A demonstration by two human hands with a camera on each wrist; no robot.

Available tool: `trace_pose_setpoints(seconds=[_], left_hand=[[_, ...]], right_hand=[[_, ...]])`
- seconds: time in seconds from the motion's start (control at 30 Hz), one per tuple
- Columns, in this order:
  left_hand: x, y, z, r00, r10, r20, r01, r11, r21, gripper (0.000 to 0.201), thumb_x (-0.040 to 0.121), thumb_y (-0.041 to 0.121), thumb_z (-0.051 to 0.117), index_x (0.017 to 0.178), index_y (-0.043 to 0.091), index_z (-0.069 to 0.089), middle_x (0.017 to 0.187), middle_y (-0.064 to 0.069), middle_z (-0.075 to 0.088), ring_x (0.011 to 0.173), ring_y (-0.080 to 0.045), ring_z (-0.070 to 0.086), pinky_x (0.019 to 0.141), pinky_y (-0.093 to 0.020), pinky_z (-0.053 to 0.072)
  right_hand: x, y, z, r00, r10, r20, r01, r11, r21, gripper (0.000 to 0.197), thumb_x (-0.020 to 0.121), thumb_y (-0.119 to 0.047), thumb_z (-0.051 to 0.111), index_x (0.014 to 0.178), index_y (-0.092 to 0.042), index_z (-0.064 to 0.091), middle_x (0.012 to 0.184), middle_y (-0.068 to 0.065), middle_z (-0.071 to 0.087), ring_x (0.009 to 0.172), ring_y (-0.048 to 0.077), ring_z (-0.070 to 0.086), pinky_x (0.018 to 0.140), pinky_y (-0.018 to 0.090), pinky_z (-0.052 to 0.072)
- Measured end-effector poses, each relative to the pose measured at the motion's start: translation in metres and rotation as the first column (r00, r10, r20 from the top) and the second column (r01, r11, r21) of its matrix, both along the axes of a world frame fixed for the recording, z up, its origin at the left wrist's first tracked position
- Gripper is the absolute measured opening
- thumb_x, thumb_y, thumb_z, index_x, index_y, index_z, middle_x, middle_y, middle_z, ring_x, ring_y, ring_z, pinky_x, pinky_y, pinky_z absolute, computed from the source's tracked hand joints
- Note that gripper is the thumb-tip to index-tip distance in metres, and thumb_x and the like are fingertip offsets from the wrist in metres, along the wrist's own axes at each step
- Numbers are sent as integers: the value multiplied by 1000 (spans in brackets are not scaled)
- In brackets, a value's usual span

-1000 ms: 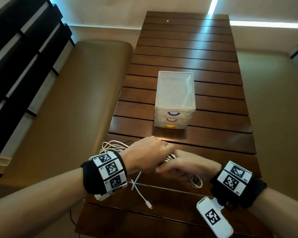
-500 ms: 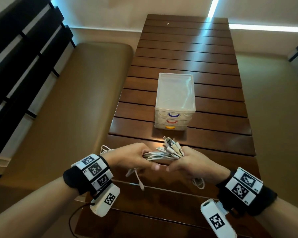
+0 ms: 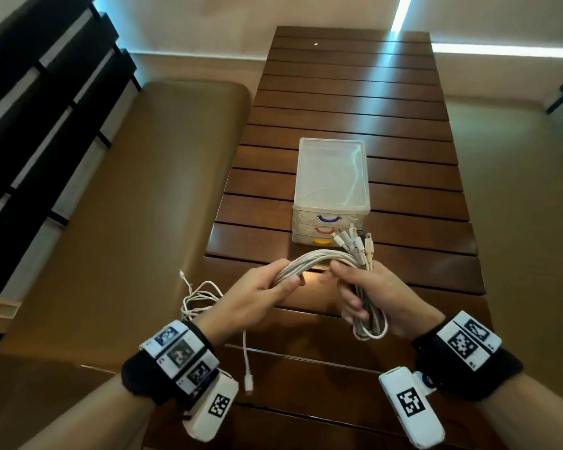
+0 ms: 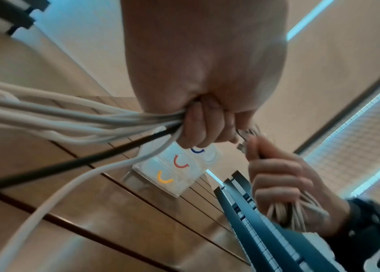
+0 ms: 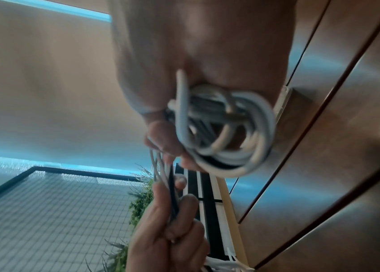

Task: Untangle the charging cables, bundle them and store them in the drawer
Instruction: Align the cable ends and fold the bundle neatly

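Note:
A bundle of white charging cables [image 3: 309,261] arcs between my two hands above the near end of the table. My left hand [image 3: 257,290] grips the strands, which trail off left [image 4: 67,117] with one black cable [image 4: 67,165] among them. My right hand [image 3: 374,290] grips the folded loops [image 5: 221,132], and the plugs [image 3: 358,241] stick up past its fingers. Loose cable ends [image 3: 199,297] hang over the table's left edge, and one plug [image 3: 249,386] dangles low. Beyond the hands stands the small translucent drawer unit [image 3: 330,177], its blue, red and yellow-handled drawers all shut.
The dark slatted wooden table [image 3: 355,92] runs away from me. A tan padded bench [image 3: 137,196] lies along its left side, another [image 3: 517,222] on the right. Black-and-white slats [image 3: 30,108] line the left wall.
Both hands have risen and drawn apart, stretching the bundle into an arc. The plugs now stand up in front of the drawer unit, and the loops hang lower from my right hand.

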State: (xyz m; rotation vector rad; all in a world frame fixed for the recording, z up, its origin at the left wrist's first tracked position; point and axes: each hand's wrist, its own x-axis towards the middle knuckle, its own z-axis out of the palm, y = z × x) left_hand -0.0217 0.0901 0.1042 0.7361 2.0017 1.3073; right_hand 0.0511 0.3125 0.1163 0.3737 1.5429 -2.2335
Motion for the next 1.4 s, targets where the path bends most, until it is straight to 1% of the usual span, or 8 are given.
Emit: trace_pose_setpoints(seconds=[0.1, 0.3, 0.53, 0.63, 0.8, 0.97, 1.17, 1.4], left_hand=[[12, 9, -7, 991, 73, -111, -84, 992, -97, 18, 103, 40, 46, 90, 47, 56, 64, 18, 54, 59, -1, 46, 59, -28, 38], [23, 31, 0, 987, 53, -155, -84, 975, -206, 38, 103, 56, 32, 127, 34, 50, 93, 2, 71, 84, -12, 65, 77, -38, 52], [26, 54, 11, 960, -72, -270, -31, 932, -361, 28, 106, 32, 34, 117, 18, 56, 91, -4, 69, 80, -24, 66, 71, -37, 51], [24, 58, 12, 845, -308, -438, 75, 878, -473, 28, 102, 16, 41, 101, 4, 66, 94, -17, 67, 81, -34, 64, 70, -42, 49], [23, 53, 10, 615, -531, -583, 117, 793, -598, 3, 81, 16, 71, 79, 14, 71, 71, -4, 69, 52, -18, 62, 46, -26, 44], [27, 57, 9, 572, -600, -559, 161, 751, -641, 28, 104, 15, 37, 118, 3, 58, 108, -18, 64, 88, -36, 64, 65, -37, 35], [32, 42, 3, 967, -144, -209, 84, 959, -272, 45, 106, 48, 26, 121, 15, 51, 99, -1, 65, 89, -24, 65, 80, -39, 50], [37, 37, -6, 985, 35, -167, -69, 976, -205, 78, 73, 72, 69, 137, 33, 46, 127, 13, 53, 116, -4, 55, 100, -36, 51]], right_hand=[[1, -3, -8, 997, -65, -37, 65, 998, -2, 50, 93, -37, 60, 118, 6, 60, 71, 16, 64, 35, 10, 48, 44, 26, 50], [1, -12, -10, 994, -85, -66, 85, 996, -11, 39, 92, -30, 64, 121, -5, 57, 77, 8, 68, 41, 12, 54, 47, 27, 51], [-4, -22, -16, 991, -134, 29, 134, 991, 10, 55, 80, -31, 76, 130, -10, 62, 97, 9, 71, 78, 18, 69, 62, 30, 56], [-8, -24, -19, 982, -184, 46, 184, 983, -1, 46, 83, -22, 73, 128, -12, 65, 120, 9, 71, 111, 20, 68, 89, 31, 55], [-9, -30, -20, 965, -231, 127, 239, 969, -57, 45, 81, -18, 75, 120, 2, 66, 116, 19, 71, 106, 25, 70, 87, 32, 57], [-8, -36, -25, 952, -250, 178, 251, 968, 20, 42, 81, -23, 76, 111, 4, 70, 108, 16, 75, 107, 29, 70, 99, 44, 53], [-14, -40, -16, 942, -274, 194, 288, 957, -46, 24, 90, -28, 66, 80, -6, 72, 106, 14, 75, 104, 29, 70, 97, 47, 52], [-18, -54, -10, 915, -367, 167, 388, 913, -125, 39, 97, -33, 57, 110, 4, 64, 110, 14, 75, 113, 12, 68, 101, 38, 46]])
